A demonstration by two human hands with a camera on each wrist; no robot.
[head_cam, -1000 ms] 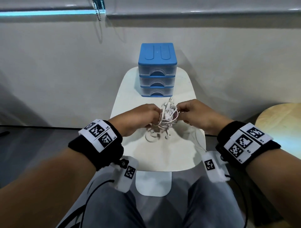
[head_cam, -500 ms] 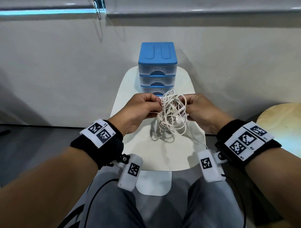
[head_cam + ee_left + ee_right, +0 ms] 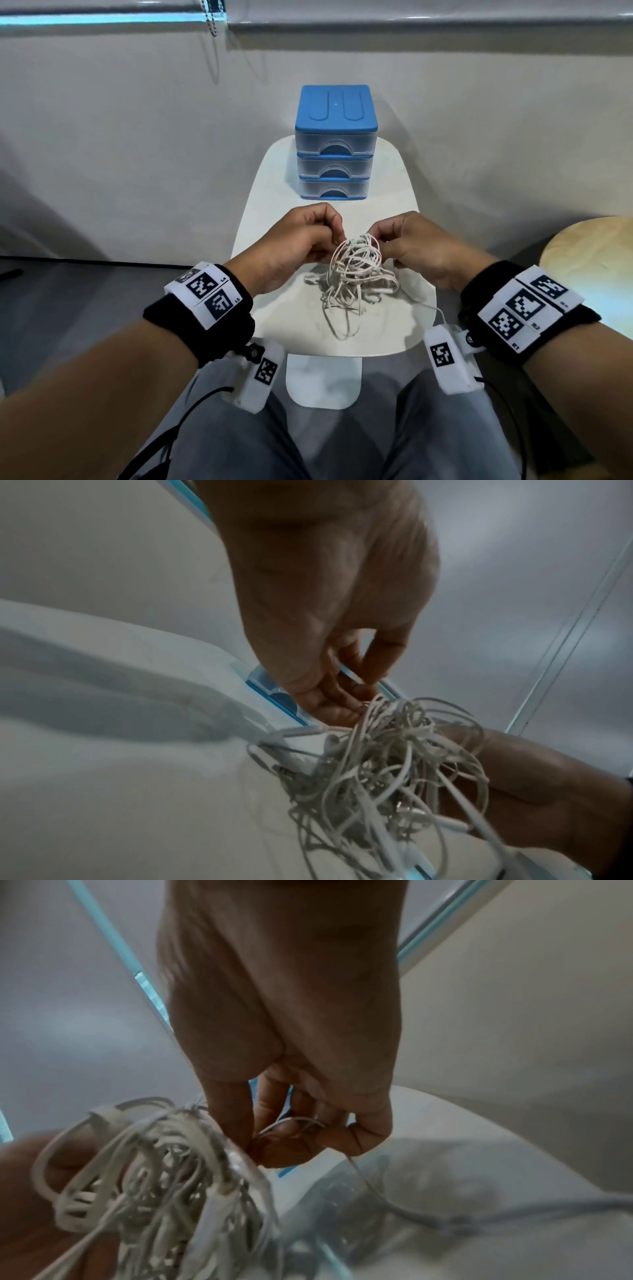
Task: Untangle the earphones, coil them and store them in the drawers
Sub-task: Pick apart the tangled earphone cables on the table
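Left hand (image 3: 294, 240) at 9, right hand (image 3: 416, 245) at 3, both pinching earphones (image 3: 356, 270) tangle, spreading loops above counter (image 3: 394, 329).

Your left hand (image 3: 294, 245) and your right hand (image 3: 416, 248) are raised side by side above the tabletop (image 3: 383, 329), both forearms reaching forward. The fingers of each hand are curled, and they pinch the earphones (image 3: 356, 270) from the left and from the right.
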